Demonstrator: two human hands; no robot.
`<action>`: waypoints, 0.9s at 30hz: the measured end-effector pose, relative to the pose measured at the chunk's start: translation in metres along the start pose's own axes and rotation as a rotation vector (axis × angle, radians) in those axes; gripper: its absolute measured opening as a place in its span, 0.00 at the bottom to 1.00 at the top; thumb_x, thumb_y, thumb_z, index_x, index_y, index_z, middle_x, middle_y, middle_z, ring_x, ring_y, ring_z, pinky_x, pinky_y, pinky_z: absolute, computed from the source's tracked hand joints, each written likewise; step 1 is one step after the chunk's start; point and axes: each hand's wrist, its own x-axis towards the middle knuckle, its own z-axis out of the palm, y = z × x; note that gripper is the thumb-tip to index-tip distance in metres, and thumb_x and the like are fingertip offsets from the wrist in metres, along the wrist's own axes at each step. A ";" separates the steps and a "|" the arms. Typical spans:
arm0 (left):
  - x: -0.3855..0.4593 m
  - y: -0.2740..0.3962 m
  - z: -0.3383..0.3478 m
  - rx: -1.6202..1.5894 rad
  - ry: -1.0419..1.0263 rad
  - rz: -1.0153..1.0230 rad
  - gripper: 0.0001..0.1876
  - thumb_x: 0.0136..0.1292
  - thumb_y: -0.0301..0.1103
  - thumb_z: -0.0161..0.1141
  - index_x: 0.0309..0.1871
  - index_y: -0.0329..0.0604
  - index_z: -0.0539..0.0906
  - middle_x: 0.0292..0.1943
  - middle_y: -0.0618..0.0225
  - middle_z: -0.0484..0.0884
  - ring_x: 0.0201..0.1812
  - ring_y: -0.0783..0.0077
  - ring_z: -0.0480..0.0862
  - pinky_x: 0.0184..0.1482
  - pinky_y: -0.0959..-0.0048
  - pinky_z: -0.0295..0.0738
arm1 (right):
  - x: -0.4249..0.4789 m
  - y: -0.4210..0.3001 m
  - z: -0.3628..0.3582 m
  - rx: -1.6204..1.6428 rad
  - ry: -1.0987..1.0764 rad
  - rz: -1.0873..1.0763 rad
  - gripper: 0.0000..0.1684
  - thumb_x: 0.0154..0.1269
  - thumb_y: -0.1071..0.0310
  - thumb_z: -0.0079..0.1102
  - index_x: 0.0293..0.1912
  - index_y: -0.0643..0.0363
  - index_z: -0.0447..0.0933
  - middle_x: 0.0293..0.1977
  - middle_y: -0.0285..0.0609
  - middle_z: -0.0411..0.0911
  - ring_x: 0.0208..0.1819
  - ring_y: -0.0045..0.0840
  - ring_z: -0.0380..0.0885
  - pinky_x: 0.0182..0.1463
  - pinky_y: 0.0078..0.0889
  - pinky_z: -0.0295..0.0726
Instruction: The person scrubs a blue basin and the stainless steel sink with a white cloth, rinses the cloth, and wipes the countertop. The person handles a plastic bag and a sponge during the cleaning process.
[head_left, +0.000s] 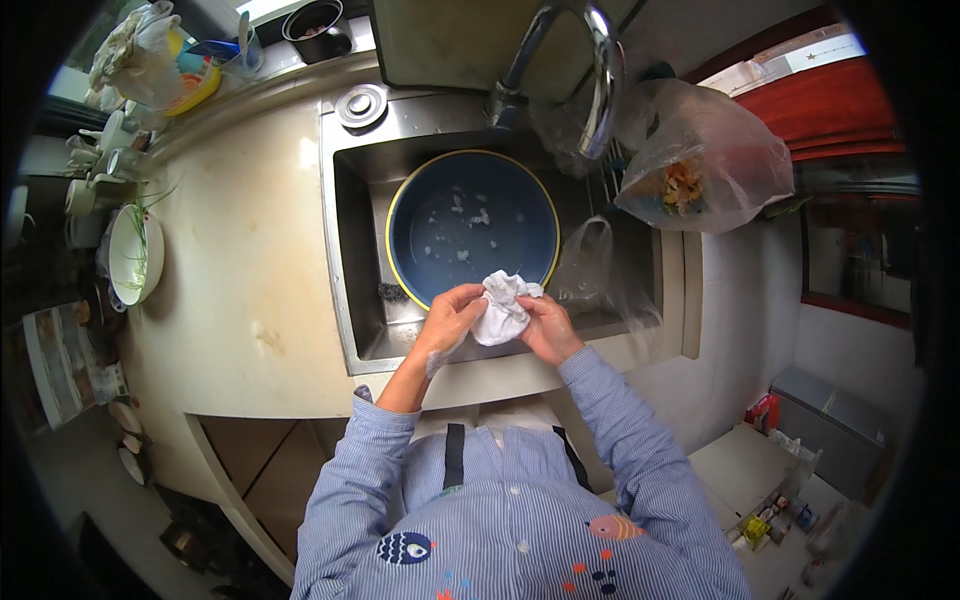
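A bunched white cloth (501, 311) is held between both hands over the near rim of a blue basin. My left hand (452, 319) pinches its left side, with suds on the wrist. On its right side, my right hand (547, 324) grips it with thumb and fingers. The round blue basin (472, 225) has a yellow rim, sits in a stainless steel sink (352, 300) and holds water with patches of foam. A chrome faucet (600, 90) arches above the sink's far right side.
Left of the sink, a white bowl (154, 255) with green stalks stands on the counter (240, 300). A metal sink strainer (361, 107) lies at the back. A dark scouring pad (392, 292) is beside the basin. Plastic bags, one with food scraps (682, 184), are at the right.
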 end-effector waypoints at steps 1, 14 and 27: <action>0.004 -0.004 -0.002 -0.021 0.027 0.000 0.14 0.64 0.31 0.59 0.51 0.34 0.79 0.41 0.68 0.83 0.40 0.78 0.80 0.43 0.80 0.74 | 0.004 0.001 0.003 -0.019 0.007 -0.005 0.21 0.66 0.72 0.46 0.58 0.64 0.66 0.54 0.45 0.73 0.56 0.32 0.74 0.59 0.42 0.76; 0.075 -0.028 -0.036 -0.392 0.186 -0.081 0.08 0.58 0.32 0.54 0.33 0.37 0.81 0.31 0.68 0.80 0.32 0.76 0.77 0.36 0.78 0.71 | 0.090 0.008 -0.006 0.049 0.200 -0.250 0.15 0.57 0.74 0.48 0.45 0.66 0.73 0.43 0.44 0.77 0.47 0.30 0.76 0.53 0.31 0.74; 0.124 -0.010 -0.038 -0.205 0.286 -0.007 0.14 0.69 0.40 0.55 0.34 0.38 0.80 0.28 0.70 0.81 0.28 0.78 0.77 0.31 0.73 0.71 | 0.109 -0.005 0.069 -1.215 0.278 -0.816 0.11 0.59 0.64 0.60 0.28 0.63 0.76 0.25 0.54 0.78 0.28 0.48 0.78 0.31 0.39 0.75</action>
